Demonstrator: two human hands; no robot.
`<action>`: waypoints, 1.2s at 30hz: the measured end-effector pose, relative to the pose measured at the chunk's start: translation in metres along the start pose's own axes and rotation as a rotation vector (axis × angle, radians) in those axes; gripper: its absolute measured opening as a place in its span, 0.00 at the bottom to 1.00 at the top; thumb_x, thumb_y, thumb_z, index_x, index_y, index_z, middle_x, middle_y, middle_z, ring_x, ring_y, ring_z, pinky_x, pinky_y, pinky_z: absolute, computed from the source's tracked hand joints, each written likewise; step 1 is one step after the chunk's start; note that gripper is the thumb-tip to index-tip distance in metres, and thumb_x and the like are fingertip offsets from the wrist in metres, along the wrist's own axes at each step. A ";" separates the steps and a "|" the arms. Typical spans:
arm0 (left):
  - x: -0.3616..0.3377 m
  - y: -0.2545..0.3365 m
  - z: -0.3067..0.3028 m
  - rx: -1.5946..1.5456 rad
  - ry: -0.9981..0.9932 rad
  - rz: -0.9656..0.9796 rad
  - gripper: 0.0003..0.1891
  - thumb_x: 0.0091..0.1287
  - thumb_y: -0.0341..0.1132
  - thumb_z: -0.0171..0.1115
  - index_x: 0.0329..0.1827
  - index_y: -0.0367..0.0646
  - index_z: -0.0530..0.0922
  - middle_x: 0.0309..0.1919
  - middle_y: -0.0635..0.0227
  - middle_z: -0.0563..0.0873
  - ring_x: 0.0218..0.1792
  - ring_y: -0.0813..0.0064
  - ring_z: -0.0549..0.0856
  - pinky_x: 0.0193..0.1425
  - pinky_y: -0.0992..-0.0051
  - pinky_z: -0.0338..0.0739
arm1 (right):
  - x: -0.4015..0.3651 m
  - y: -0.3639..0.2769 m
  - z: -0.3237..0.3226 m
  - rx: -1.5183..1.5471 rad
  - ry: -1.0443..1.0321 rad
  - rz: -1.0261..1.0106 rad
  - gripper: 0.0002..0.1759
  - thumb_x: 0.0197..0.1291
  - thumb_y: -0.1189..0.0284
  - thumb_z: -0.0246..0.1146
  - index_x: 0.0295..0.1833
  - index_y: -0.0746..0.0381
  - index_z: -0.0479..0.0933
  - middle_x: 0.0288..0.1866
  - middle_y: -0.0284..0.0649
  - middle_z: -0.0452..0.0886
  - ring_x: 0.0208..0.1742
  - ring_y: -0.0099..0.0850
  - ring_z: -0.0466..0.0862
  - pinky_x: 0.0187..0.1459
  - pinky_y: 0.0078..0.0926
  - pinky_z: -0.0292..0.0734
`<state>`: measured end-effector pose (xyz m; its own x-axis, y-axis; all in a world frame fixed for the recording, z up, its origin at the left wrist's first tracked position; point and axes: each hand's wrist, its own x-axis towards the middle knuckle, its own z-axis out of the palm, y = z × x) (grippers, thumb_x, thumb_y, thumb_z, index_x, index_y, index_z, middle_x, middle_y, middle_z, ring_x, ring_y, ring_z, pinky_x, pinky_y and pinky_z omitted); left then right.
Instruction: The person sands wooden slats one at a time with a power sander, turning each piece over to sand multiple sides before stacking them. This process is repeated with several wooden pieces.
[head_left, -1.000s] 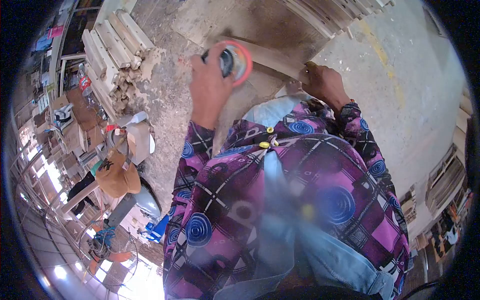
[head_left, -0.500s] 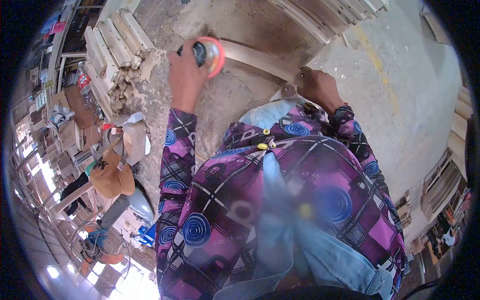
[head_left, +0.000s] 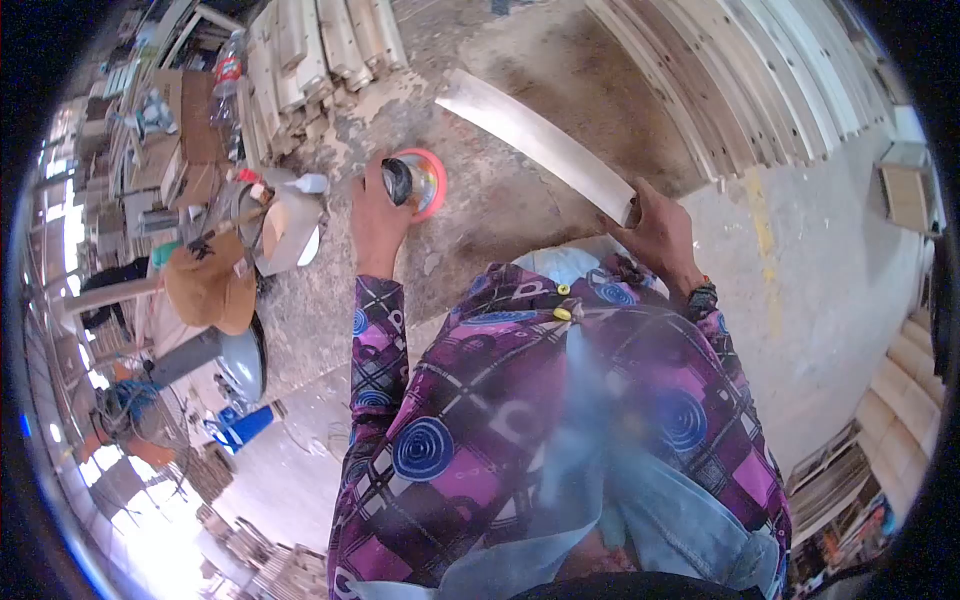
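- I am standing on a dusty concrete workshop floor [head_left: 500,230]. Pale slats [head_left: 770,80] are lying in rows to the right of the curved wooden board [head_left: 540,140], and rough timber offcuts [head_left: 310,50] are piled to its left.
- My right hand [head_left: 655,235] is clamping the board's near end, fingers wrapped tight round it. The far end is pointing away from me, over the floor.
- My left hand [head_left: 375,215] is closing round the black body of the disc sander [head_left: 415,180], gripping it firmly, with its pink pad facing up and towards the board.
- A moment ago the pad was pressing on the board's face. Now it is sitting just left of the board and clear of it, so no sanding is going on at this instant and the whole pale face is showing.
- My view has also been swinging, so the board is running longer across it.
- Further left of the board, a plastic bottle [head_left: 230,70] is standing by the offcuts; I cannot tell what is in it.
- Cardboard boxes [head_left: 190,130] are sitting beyond it, their contents hidden.
- A white tub [head_left: 285,230] is lying tilted left of the board, beside a brown cap [head_left: 210,290]; I cannot make out anything inside.
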<state>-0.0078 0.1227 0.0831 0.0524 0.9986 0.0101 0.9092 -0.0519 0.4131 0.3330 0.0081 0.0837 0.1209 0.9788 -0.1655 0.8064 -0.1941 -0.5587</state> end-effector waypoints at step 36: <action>0.023 0.010 -0.009 -1.322 0.046 -0.363 0.28 0.74 0.52 0.54 0.68 0.40 0.67 0.58 0.54 0.77 0.55 0.62 0.81 0.59 0.62 0.79 | 0.025 0.041 -0.021 1.223 -0.273 0.190 0.19 0.68 0.74 0.60 0.63 0.67 0.71 0.54 0.44 0.81 0.48 0.32 0.86 0.51 0.26 0.80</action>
<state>-0.0008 0.1458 0.0953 -0.1388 0.9543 -0.2647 -0.2001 0.2347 0.9512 0.3814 0.0259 0.0737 -0.0651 0.9119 -0.4052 -0.2881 -0.4059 -0.8673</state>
